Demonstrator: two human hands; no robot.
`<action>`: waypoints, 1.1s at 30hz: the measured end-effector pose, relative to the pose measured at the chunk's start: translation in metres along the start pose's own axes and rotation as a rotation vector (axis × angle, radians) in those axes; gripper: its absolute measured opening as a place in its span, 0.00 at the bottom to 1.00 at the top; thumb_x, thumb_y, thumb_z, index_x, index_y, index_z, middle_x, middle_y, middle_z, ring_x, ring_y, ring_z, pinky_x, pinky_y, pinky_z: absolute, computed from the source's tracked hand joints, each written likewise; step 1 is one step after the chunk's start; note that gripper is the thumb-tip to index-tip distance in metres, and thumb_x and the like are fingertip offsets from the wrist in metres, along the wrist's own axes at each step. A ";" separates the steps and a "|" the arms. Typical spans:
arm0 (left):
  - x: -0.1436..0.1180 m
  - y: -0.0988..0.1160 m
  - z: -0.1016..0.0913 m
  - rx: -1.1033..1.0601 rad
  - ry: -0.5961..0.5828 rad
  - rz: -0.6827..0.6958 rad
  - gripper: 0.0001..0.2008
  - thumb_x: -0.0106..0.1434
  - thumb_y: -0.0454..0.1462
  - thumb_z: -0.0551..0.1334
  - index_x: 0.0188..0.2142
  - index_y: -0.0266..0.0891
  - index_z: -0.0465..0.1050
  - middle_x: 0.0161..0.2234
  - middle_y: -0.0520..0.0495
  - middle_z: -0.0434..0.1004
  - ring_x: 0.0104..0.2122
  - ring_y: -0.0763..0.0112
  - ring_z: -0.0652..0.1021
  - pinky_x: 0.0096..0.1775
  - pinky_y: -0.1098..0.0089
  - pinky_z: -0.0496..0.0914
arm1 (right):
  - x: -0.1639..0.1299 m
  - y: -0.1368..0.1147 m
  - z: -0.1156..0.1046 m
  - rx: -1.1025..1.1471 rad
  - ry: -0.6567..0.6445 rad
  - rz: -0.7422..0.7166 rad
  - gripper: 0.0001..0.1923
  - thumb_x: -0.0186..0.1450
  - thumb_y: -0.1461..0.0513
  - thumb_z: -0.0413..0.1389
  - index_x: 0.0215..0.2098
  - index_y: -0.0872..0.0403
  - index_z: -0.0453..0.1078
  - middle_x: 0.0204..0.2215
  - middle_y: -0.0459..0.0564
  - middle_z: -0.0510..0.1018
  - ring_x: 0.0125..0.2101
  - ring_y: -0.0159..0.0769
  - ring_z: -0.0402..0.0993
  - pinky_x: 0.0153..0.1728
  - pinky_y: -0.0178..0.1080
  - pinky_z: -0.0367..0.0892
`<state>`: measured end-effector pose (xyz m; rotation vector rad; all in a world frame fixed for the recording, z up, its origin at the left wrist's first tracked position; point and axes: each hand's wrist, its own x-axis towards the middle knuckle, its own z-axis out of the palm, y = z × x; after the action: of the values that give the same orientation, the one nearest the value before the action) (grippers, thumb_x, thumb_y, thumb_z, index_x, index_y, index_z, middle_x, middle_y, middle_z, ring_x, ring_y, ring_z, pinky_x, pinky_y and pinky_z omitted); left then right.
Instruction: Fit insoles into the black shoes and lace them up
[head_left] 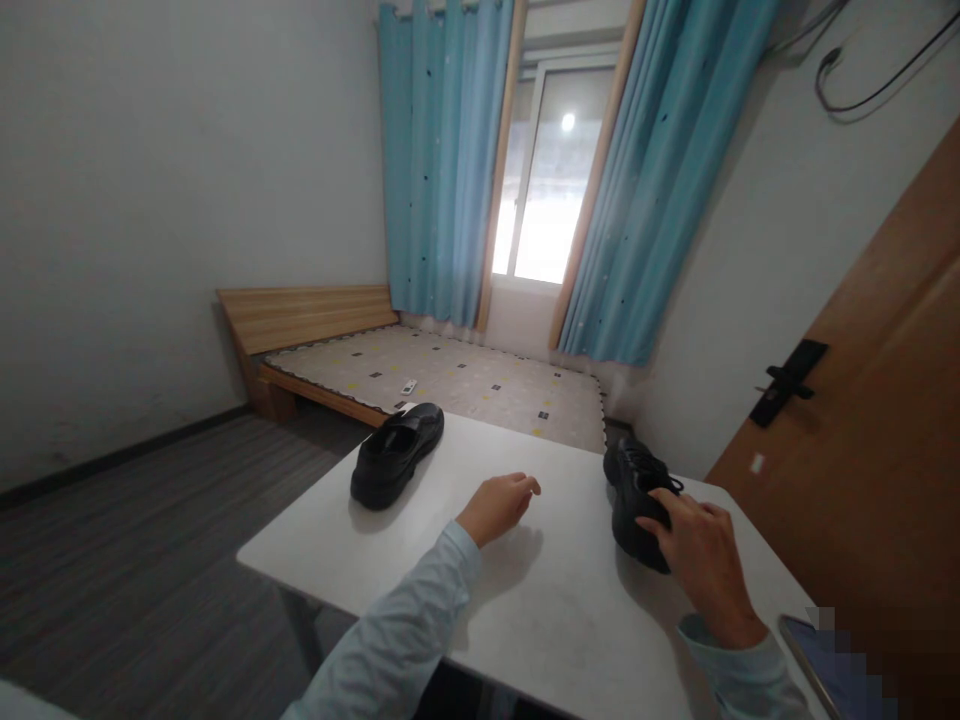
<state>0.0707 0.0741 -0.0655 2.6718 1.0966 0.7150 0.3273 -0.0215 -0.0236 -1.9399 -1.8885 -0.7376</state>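
Note:
On the right of the white table (pixel 555 600), my right hand (pixel 701 550) grips a black lace-up shoe (pixel 634 485) by its near end, thumb and fingers at the collar. The shoe looks tilted, with its laces towards the far side. My left hand (pixel 499 507) hovers over the middle of the table, its shadow below it. Its fingers are curled together and nothing shows in them. Another black shoe (pixel 397 455), with no laces showing, stands upright at the table's far left, apart from both hands.
A phone (pixel 810 650) lies at the near right edge. Beyond the table is a bed (pixel 465 375) with a white remote (pixel 409 387) on it. Blue curtains (pixel 442 160) flank a window (pixel 555 180). A brown door (pixel 862 420) with a black handle stands at right.

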 end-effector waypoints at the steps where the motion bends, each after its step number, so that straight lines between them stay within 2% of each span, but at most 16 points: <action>1: 0.001 0.001 0.000 -0.001 -0.003 -0.001 0.14 0.63 0.31 0.50 0.43 0.42 0.70 0.40 0.47 0.74 0.36 0.72 0.76 0.40 0.72 0.69 | -0.001 -0.007 -0.001 0.020 0.017 -0.011 0.11 0.64 0.59 0.48 0.39 0.54 0.69 0.29 0.56 0.76 0.32 0.45 0.71 0.40 0.46 0.56; 8: 0.004 0.006 0.001 -0.002 -0.002 -0.003 0.14 0.63 0.31 0.50 0.43 0.42 0.70 0.41 0.47 0.74 0.35 0.72 0.76 0.40 0.72 0.69 | -0.002 -0.048 -0.007 0.176 0.052 -0.110 0.06 0.63 0.63 0.50 0.35 0.52 0.69 0.28 0.52 0.74 0.32 0.44 0.69 0.39 0.44 0.59; 11: 0.006 0.008 0.002 0.010 0.000 -0.009 0.14 0.64 0.31 0.49 0.43 0.43 0.70 0.40 0.47 0.74 0.36 0.71 0.76 0.39 0.72 0.69 | -0.003 -0.063 -0.007 0.230 0.022 -0.129 0.04 0.61 0.66 0.52 0.33 0.53 0.68 0.27 0.52 0.74 0.32 0.44 0.68 0.36 0.43 0.59; 18: 0.010 0.011 0.005 0.040 0.013 -0.007 0.13 0.64 0.32 0.49 0.43 0.42 0.69 0.38 0.47 0.74 0.35 0.70 0.76 0.37 0.72 0.69 | -0.006 -0.093 -0.005 0.296 -0.026 -0.166 0.06 0.59 0.69 0.55 0.29 0.52 0.66 0.27 0.51 0.73 0.30 0.43 0.66 0.33 0.41 0.58; 21: 0.010 0.010 0.007 0.040 0.019 -0.006 0.13 0.64 0.32 0.50 0.43 0.42 0.69 0.38 0.47 0.74 0.35 0.70 0.76 0.37 0.73 0.68 | -0.007 -0.100 -0.002 0.289 -0.044 -0.164 0.08 0.58 0.70 0.55 0.27 0.52 0.65 0.26 0.51 0.73 0.30 0.42 0.66 0.33 0.41 0.57; 28: 0.013 0.006 0.015 0.051 0.036 -0.018 0.11 0.65 0.34 0.49 0.41 0.41 0.68 0.37 0.47 0.74 0.35 0.70 0.76 0.37 0.73 0.68 | -0.013 -0.108 0.005 0.296 0.023 -0.186 0.10 0.59 0.72 0.54 0.26 0.52 0.65 0.24 0.48 0.73 0.29 0.39 0.67 0.34 0.40 0.58; 33: 0.014 0.005 0.019 0.063 0.029 -0.034 0.11 0.67 0.37 0.48 0.41 0.41 0.68 0.37 0.48 0.74 0.36 0.70 0.76 0.37 0.72 0.68 | -0.015 -0.110 0.006 0.302 -0.008 -0.177 0.09 0.56 0.72 0.58 0.28 0.54 0.66 0.25 0.48 0.75 0.30 0.40 0.68 0.37 0.41 0.58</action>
<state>0.0914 0.0810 -0.0757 2.6955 1.1884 0.7266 0.2189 -0.0230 -0.0501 -1.6097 -2.0597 -0.4581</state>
